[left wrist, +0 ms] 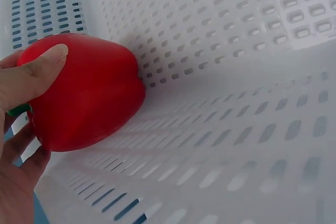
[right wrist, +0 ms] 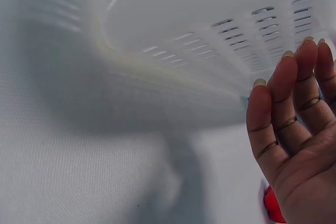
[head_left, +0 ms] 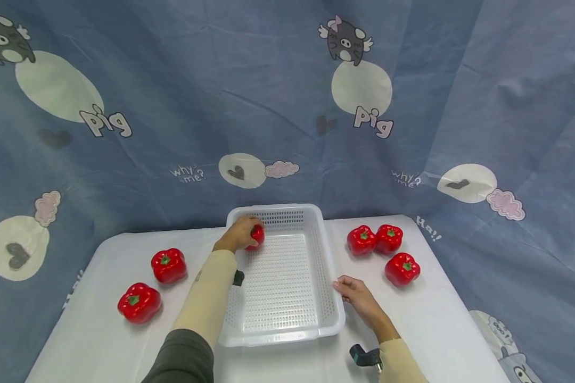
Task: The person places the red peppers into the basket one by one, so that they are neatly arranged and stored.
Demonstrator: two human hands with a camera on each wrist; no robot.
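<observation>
My left hand (head_left: pixel 240 234) is inside the far left corner of a white plastic basket (head_left: pixel 280 336), gripping a red bell pepper (head_left: pixel 257 236). In the left wrist view the thumb (left wrist: pixel 50 64) presses on the side of the pepper (left wrist: pixel 89 95), with other fingers around its green stem end. Slotted basket walls surround it. At the basket's right rim, my right hand (head_left: pixel 359 299) holds the edge with its fingertips. The right wrist view shows four slightly bent fingers (right wrist: pixel 283 80) up against the outside of the basket wall (right wrist: pixel 173 82); the thumb is hidden there.
Two red bell peppers (head_left: pixel 169 265) lie left of the basket on the white table (head_left: pixel 91 340). Three more peppers (head_left: pixel 402 269) lie to its right. A blue patterned curtain (head_left: pixel 278 106) hangs behind the table. Black wrist devices (head_left: pixel 364 355) sit at both wrists.
</observation>
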